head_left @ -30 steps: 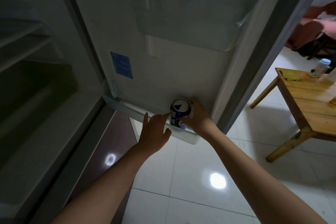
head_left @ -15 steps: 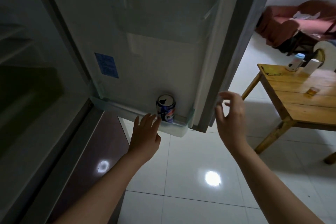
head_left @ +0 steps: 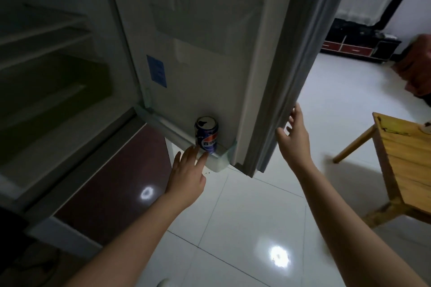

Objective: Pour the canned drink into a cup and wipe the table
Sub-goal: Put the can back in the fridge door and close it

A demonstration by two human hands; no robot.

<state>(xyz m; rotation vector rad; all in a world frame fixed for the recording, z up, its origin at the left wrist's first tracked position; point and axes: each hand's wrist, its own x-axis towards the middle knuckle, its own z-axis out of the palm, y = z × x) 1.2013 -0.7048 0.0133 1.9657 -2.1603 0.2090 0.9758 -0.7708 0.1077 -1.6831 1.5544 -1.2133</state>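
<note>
A blue drink can (head_left: pixel 207 135) stands upright in the bottom shelf (head_left: pixel 217 161) of the open fridge door (head_left: pixel 210 53). My left hand (head_left: pixel 187 175) reaches toward it with straight fingers, the fingertips at the shelf's front just below the can. My right hand (head_left: pixel 294 137) is spread open at the outer edge of the door, its fingertips touching or almost touching that edge. Neither hand holds anything. No cup or cloth is in view.
The dark fridge interior (head_left: pixel 46 72) with its shelves fills the left. A wooden table (head_left: pixel 405 161) stands at the right on the glossy white tile floor (head_left: pixel 256 228). A dark low cabinet (head_left: pixel 359 42) is at the far wall.
My right hand let go of the can and moved right to the door's outer edge. The left hand stayed by the shelf below the can. The view turned right.
</note>
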